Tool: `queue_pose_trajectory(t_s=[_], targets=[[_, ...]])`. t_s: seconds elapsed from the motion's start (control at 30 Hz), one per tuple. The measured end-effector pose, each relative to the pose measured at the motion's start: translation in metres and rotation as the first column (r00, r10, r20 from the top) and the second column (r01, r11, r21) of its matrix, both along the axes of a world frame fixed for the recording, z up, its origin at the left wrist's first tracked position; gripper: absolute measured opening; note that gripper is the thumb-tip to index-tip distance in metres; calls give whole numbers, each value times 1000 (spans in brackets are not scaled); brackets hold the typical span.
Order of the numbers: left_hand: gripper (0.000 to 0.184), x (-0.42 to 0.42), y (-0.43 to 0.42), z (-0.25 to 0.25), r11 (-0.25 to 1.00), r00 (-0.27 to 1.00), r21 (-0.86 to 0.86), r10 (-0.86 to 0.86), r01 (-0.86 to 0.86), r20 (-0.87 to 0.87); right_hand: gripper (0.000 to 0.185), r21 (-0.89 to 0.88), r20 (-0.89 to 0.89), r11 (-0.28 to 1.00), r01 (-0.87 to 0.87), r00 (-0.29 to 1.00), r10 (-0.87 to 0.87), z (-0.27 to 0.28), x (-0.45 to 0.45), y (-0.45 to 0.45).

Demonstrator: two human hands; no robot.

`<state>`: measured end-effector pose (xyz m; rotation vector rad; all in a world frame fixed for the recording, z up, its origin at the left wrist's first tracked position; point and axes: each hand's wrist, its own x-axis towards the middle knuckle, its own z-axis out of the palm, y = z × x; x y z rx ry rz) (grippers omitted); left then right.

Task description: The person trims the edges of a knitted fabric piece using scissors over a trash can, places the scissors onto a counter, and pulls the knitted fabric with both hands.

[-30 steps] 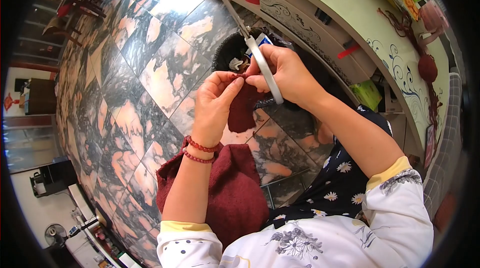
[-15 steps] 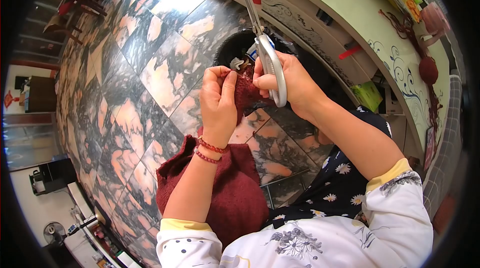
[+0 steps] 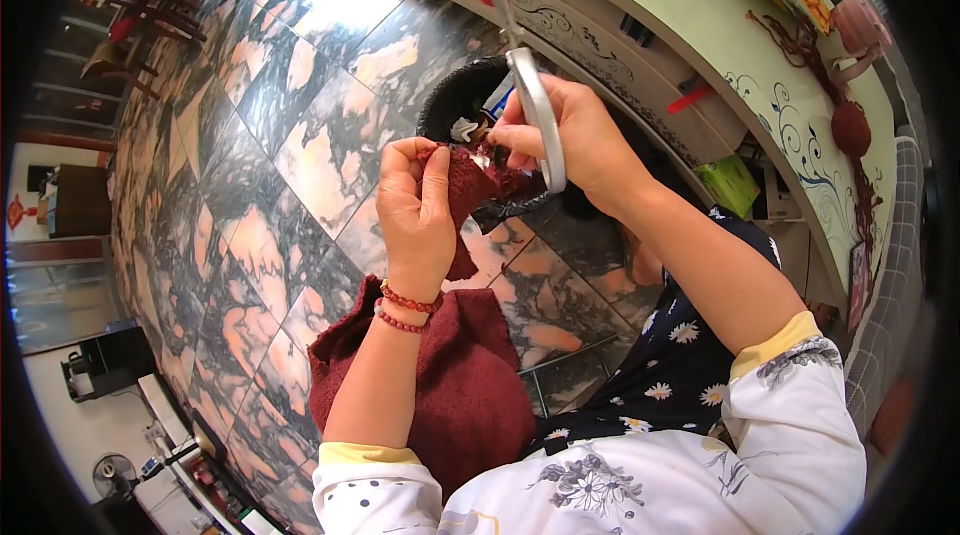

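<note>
"Moved since the earlier frame?"

"Left hand has shifted slightly to the person's left; more of the dark red, fuzzy knitted piece shows below it."

"Grips?"

"Left: narrow, thumb and fingers pinching the piece's top edge. Right hand: carrying the long scissors with silver-grey handles, fingertips drawn together near the piece; can't tell if they pinch a strand."

"Piece location?"

"In front of the person, by the black lined bin, beyond the larger dark red cloth on the lap."

"Handling?"

"Probably light, soft, limp, not slippery; loose edges may fray. Best pinched at a firm edge."

"Direction?"

"Long axis roughly away-to-toward the person, lower end drooping lapward. Scissors point away, leaning slightly left."
</note>
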<state>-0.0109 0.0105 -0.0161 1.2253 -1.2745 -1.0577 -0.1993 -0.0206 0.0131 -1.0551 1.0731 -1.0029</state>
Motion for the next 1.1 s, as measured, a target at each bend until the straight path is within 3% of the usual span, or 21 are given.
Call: queue_pose_trajectory(t_s=[0.17, 0.23, 0.43, 0.53, 0.63, 0.83, 0.93, 0.97, 1.03, 1.1], targets=[[6, -5, -1, -4, 997, 999, -77, 15, -12, 48, 16, 82, 36, 988, -132, 991, 130, -4, 9, 2], [6, -4, -1, -3, 994, 996, -109, 11, -1, 90, 16, 79, 88, 992, -95, 992, 88, -10, 12, 3], [7, -4, 3, 3, 1000, 996, 17, -14, 12, 91, 17, 81, 151, 997, -12, 989, 0, -5, 7, 3], [8, -7, 3, 2, 1000, 995, -14, 7, -5, 99, 17, -248, -183, 967, 50, 978, -98, -19, 9, -2], [7, -8, 3, 2, 998, 990, -69, 23, -14, 140, 20, -419, -435, 906, 51, 865, -250, -11, 8, -3], [7, -5, 7, 7, 994, 977, -111, 41, -18, 208, 23, -632, -524, 774, 20, 726, -446, -9, 5, -8], [4, 9, 9, 8, 1000, 1000, -8, 15, -15, 13, 23, -570, -495, 815, 108, 746, -445, -11, -7, -20], [4, 11, 8, 8, 999, 999, -10, 35, -35, 27, 21, -459, -487, 881, 117, 796, -360, -10, -11, -20], [4, 12, 7, 6, 1000, 1000, -20, 21, -21, 13, 20, -287, -279, 955, 72, 948, -155, -10, -6, -14], [4, 13, 8, 4, 1000, 1000, -11, 4, -4, -8, 18, -79, -65, 997, -2, 998, -3, -3, 0, -5]])
